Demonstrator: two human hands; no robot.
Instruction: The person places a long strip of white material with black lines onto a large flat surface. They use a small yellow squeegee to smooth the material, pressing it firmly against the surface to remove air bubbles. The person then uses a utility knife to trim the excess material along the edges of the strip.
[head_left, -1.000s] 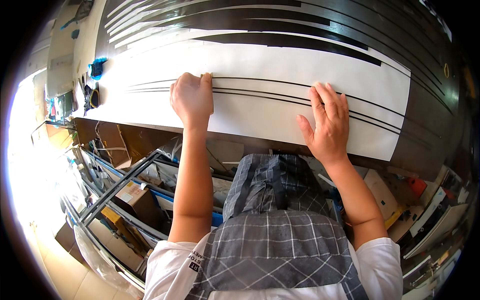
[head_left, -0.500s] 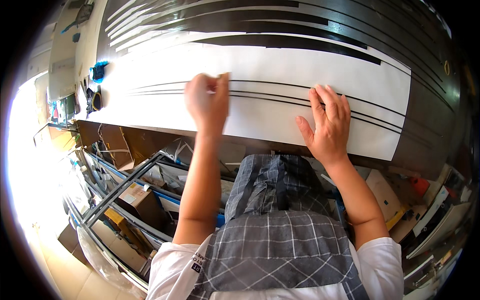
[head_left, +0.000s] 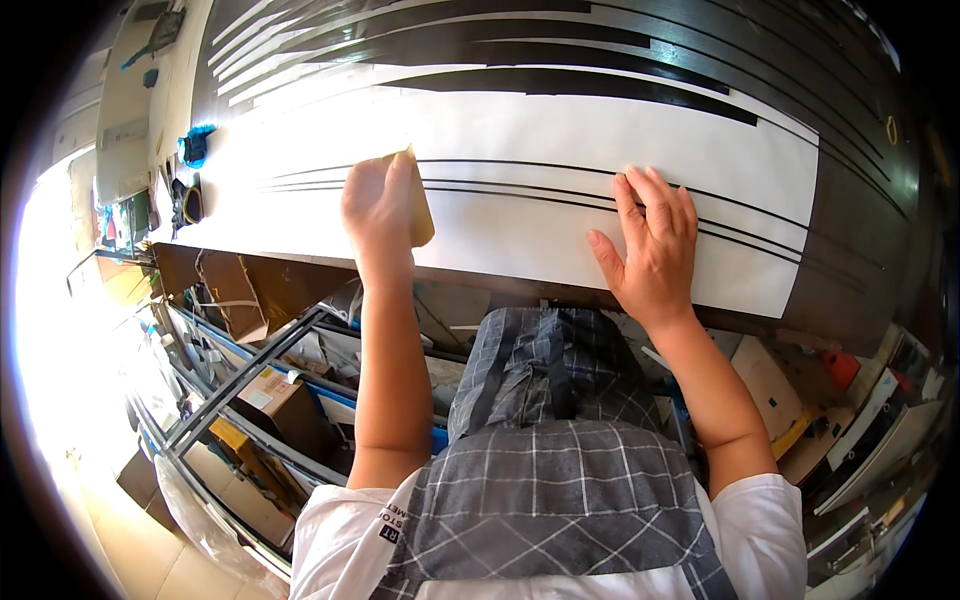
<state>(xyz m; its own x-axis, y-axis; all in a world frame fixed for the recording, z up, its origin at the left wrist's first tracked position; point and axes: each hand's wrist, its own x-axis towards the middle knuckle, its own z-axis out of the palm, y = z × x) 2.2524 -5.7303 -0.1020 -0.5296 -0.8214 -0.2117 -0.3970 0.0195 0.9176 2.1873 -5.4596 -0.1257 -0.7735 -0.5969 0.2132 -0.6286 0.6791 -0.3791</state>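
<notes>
A flat yellow scraper (head_left: pixel 421 215) is gripped in my left hand (head_left: pixel 378 205), whose fingers are wrapped round it. It rests at the long white sheet (head_left: pixel 520 245), over thin black strips (head_left: pixel 520 165) that run lengthwise along it. Farther right, my right hand (head_left: pixel 655 240) lies on the sheet with fingers stretched out and thumb apart, its fingertips across the strips. Nothing is held in that hand. Part of the strips is hidden behind both hands, and glare washes out the sheet's left end.
Black bands and white strips (head_left: pixel 560 55) lie across the dark table (head_left: pixel 850 190) beyond the sheet. A blue item (head_left: pixel 196 145) sits at the left. Below the table's near edge stand a metal frame (head_left: pixel 240 375) and a cardboard box (head_left: pixel 285 405). Boards (head_left: pixel 880 450) lean at the right.
My left hand has moved to the left along the strips. The scraper has turned so that its broad yellow face shows. My right hand has stayed nearly in place.
</notes>
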